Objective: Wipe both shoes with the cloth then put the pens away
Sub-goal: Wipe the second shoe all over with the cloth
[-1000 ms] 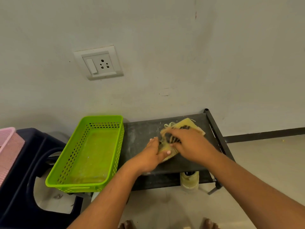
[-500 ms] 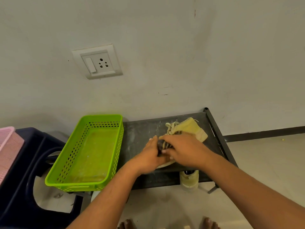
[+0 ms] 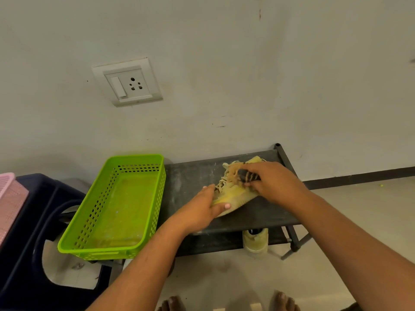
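Softly built: a pale shoe under the cloth

Right of centre in the frame, the yellow shoe (image 3: pixel 233 195) lies on the top shelf of the black rack (image 3: pixel 190 176). The left hand (image 3: pixel 199 212) grips its toe end, thumb on the near side and fingers on the far side. The right hand (image 3: pixel 275 182) pinches a dark striped cloth (image 3: pixel 249 176) and presses it on the upper by the laces. The shoe looks light, with a soft upper likely to buckle under hard rubbing. The firmer sole edge and toe seem the best holds. A second shoe (image 3: pixel 256 241) stands on the shelf below. No pens show. No brand or writing is legible.
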